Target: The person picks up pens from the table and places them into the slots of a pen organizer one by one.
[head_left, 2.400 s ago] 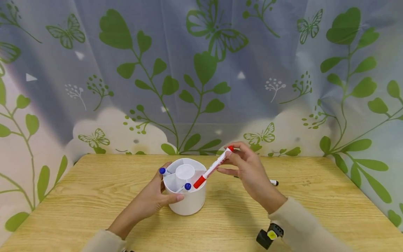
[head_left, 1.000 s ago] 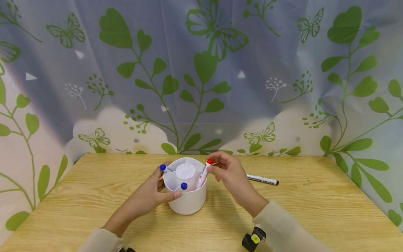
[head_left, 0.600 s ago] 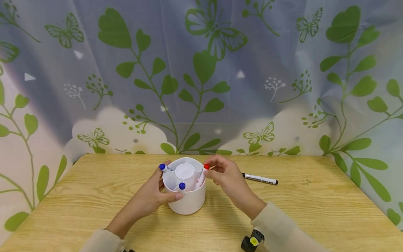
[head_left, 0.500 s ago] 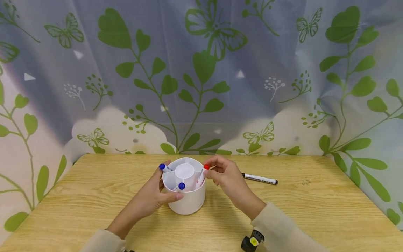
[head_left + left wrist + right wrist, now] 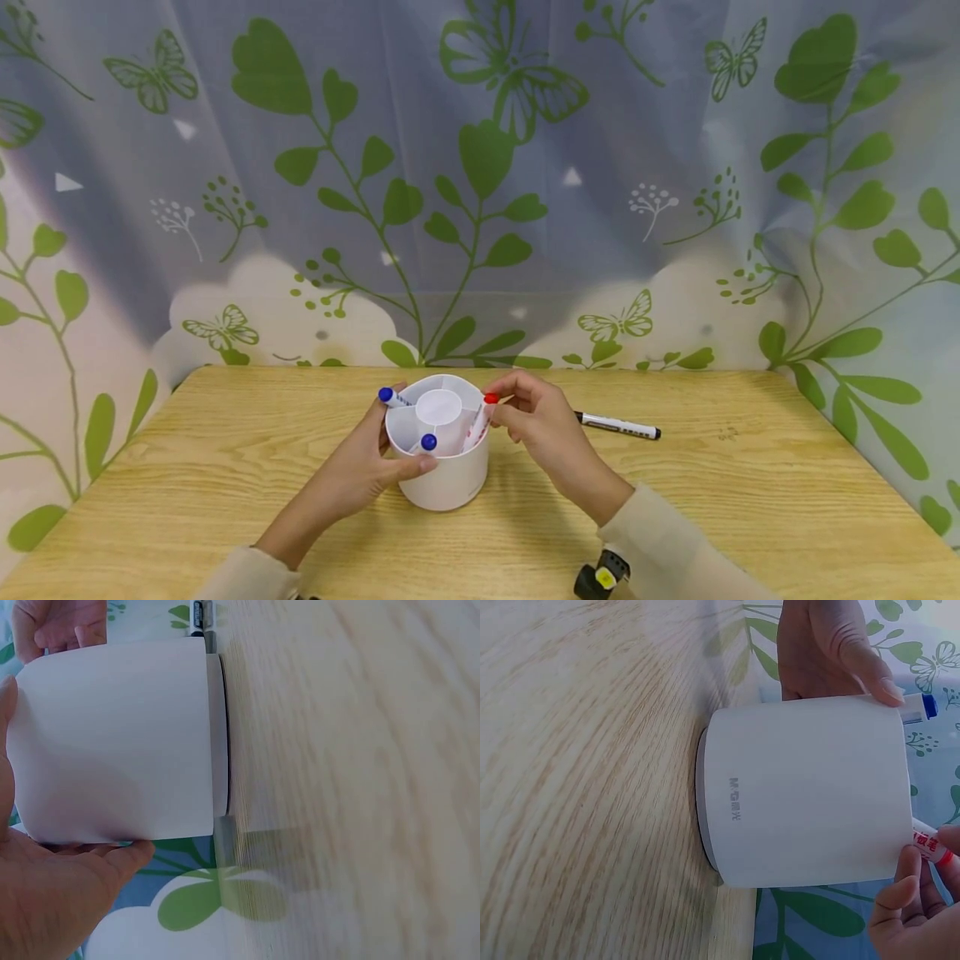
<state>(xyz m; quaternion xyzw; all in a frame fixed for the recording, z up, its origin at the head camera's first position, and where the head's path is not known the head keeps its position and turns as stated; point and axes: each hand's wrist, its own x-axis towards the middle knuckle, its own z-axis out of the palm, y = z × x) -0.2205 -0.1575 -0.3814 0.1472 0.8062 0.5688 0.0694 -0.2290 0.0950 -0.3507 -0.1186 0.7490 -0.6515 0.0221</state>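
Note:
A round white pen holder point(image 5: 444, 483) with inner compartments stands upright on the table. My left hand point(image 5: 360, 462) grips its left side, thumb on the near wall and fingers round the back. My right hand point(image 5: 543, 425) pinches the red-capped end of a white marker point(image 5: 478, 425), whose lower part sits in the right-hand compartment. The right wrist view shows the red marker point(image 5: 928, 844) between thumb and fingers at the rim. Two blue-capped markers lean in other compartments: one blue marker point(image 5: 396, 398) at the back left, another blue marker point(image 5: 428, 443) at the front.
A white marker with a black cap point(image 5: 618, 426) lies on the wooden table point(image 5: 750, 500) right of the holder, its left end behind my right hand. Behind the table hangs a curtain point(image 5: 480, 250) with green leaves and butterflies.
My right hand has brought the red marker left and down into the holder, turning it steeper. In the last half second it has hardly moved. The left hand keeps its grip.

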